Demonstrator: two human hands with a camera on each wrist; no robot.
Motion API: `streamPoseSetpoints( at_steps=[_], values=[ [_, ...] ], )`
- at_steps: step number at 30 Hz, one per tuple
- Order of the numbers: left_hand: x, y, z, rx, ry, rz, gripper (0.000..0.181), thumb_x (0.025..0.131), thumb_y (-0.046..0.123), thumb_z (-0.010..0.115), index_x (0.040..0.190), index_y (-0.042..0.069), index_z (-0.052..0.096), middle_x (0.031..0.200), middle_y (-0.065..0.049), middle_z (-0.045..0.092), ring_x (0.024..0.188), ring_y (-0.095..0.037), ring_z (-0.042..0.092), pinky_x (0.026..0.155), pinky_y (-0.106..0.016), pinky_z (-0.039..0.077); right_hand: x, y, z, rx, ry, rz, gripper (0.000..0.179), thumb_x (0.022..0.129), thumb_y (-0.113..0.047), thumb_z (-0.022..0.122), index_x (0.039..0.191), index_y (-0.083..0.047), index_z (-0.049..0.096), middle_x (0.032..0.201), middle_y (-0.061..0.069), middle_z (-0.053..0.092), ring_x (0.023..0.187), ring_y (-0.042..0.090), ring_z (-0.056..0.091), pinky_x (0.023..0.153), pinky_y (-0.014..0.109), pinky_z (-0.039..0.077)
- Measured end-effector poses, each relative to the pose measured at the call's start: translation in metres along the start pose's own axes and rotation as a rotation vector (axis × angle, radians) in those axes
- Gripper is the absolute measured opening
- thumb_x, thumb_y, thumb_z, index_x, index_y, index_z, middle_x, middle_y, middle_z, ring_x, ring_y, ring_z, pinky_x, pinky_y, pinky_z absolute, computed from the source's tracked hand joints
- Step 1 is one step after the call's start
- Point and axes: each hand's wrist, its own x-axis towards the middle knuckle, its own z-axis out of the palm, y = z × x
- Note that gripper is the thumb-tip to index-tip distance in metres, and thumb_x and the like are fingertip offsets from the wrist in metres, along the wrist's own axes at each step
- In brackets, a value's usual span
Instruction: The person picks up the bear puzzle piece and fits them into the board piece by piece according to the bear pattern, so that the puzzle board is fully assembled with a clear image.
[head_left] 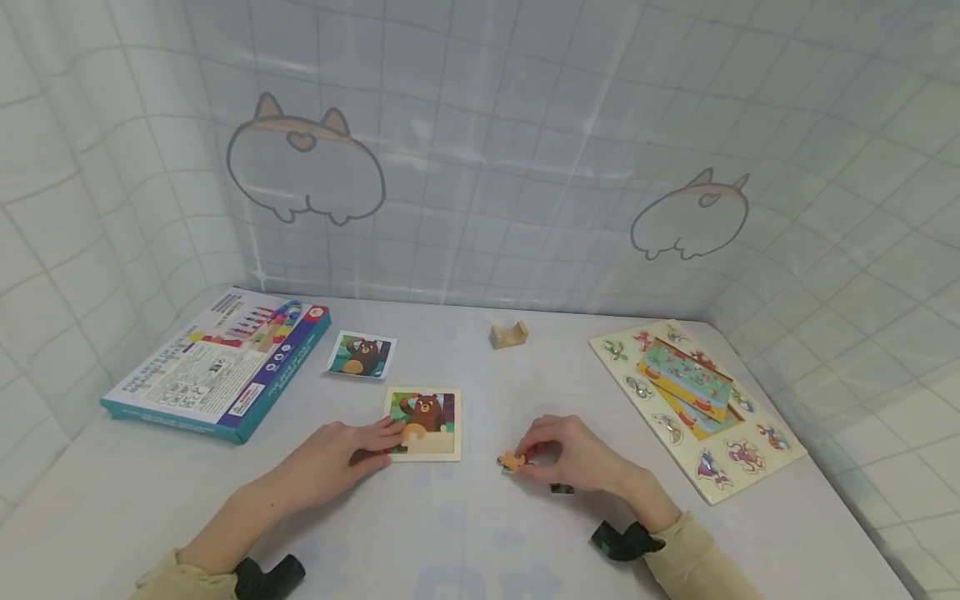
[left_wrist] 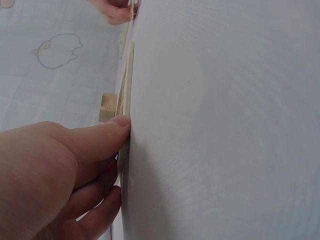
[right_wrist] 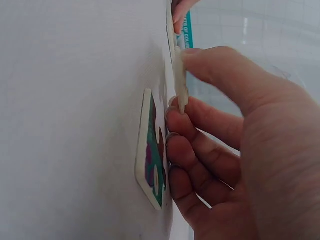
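A square wooden puzzle board [head_left: 424,457] with a bear picture lies in the middle of the table, its lower part showing bare wood. My left hand [head_left: 333,458] holds its left side, with the thumb at the lower left corner and a finger over the picture. In the left wrist view, the thumb [left_wrist: 107,134] rests on the board's edge. To the right of the board, my right hand [head_left: 573,457] pinches an orange puzzle piece [head_left: 512,460] by thumb and fingers, edge-on in the right wrist view. A second, dark-green piece [head_left: 562,488] lies under that hand.
A bear picture card [head_left: 363,356] lies behind the board, with a small wooden block [head_left: 509,335] to its right. At left is a flat blue-and-white box [head_left: 217,367]. A peg puzzle board [head_left: 720,475] bearing picture cards [head_left: 686,379] lies at right. Gridded curtains surround the table.
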Motion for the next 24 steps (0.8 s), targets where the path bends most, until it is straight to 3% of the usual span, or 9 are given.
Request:
streamPoseSetpoints(
  at_steps=[8, 12, 16, 24],
  values=[
    [0.0, 0.001, 0.0, -0.004, -0.002, -0.006, 0.039, 0.096, 0.026, 0.068, 0.135, 0.023, 0.065, 0.143, 0.004, 0.058, 0.134, -0.027, 0.053, 0.107, -0.061, 0.043, 0.001, -0.003, -0.003, -0.003, -0.015, -0.034, 0.013, 0.089, -0.024, 0.077, 0.101, -0.019, 0.077, 0.094, -0.01, 0.07, 0.086, 0.005, 0.064, 0.078, 0.023, 0.058],
    [0.0, 0.001, 0.0, 0.0, 0.001, -0.004, 0.038, 0.096, 0.026, 0.068, 0.134, 0.023, 0.065, 0.142, 0.004, 0.058, 0.134, -0.027, 0.053, 0.106, -0.06, 0.043, 0.005, -0.012, -0.002, -0.024, -0.023, -0.096, 0.014, 0.091, -0.025, 0.076, 0.102, -0.017, 0.077, 0.095, -0.012, 0.07, 0.088, 0.005, 0.063, 0.077, 0.022, 0.057],
    [0.0, 0.002, -0.002, -0.001, 0.003, -0.003, 0.037, 0.096, 0.026, 0.068, 0.133, 0.023, 0.066, 0.141, 0.004, 0.058, 0.133, -0.027, 0.054, 0.106, -0.06, 0.044, 0.019, -0.026, 0.006, -0.091, -0.004, -0.167, 0.016, 0.093, -0.027, 0.074, 0.103, -0.015, 0.077, 0.097, -0.01, 0.069, 0.09, 0.008, 0.063, 0.076, 0.024, 0.056],
    [0.001, 0.001, 0.0, -0.006, 0.0, 0.001, 0.038, 0.097, 0.025, 0.067, 0.134, 0.022, 0.065, 0.142, 0.002, 0.058, 0.133, -0.028, 0.054, 0.106, -0.062, 0.042, 0.06, -0.05, 0.028, -0.208, 0.093, -0.179, 0.019, 0.092, -0.025, 0.075, 0.105, -0.011, 0.075, 0.098, -0.004, 0.07, 0.093, 0.011, 0.063, 0.079, 0.023, 0.056]
  ],
)
